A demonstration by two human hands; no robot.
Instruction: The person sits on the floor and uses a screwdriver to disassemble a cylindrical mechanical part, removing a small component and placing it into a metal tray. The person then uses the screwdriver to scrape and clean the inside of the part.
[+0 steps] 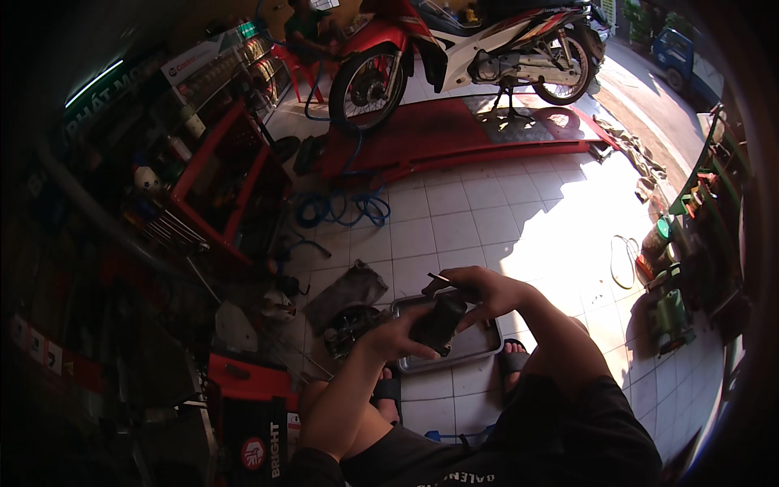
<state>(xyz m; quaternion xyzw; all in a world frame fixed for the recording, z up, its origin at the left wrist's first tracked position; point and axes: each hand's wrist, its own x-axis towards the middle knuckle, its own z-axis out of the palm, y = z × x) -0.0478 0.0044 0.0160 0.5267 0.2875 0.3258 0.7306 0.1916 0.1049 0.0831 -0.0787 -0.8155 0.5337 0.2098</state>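
Observation:
My left hand (398,338) grips a dark, roughly cylindrical part (438,325) over a grey rectangular tray (485,351) on the floor between my feet. My right hand (479,290) is at the upper right of that part, closed on a thin rod-like tool (441,277) that points up to the left; whether its fingers also press on the part is unclear. Left of the tray sit a dark metal assembly (347,329) and a dirty grey sheet or cloth (345,294), partly behind my left arm.
A motorbike (462,61) stands on a red lift platform (381,150), with a seated person (304,24) behind. Coiled blue hose (341,209) lies nearby. A red tool cart (219,178) lines the left; green containers (672,308) line the right, beside the street.

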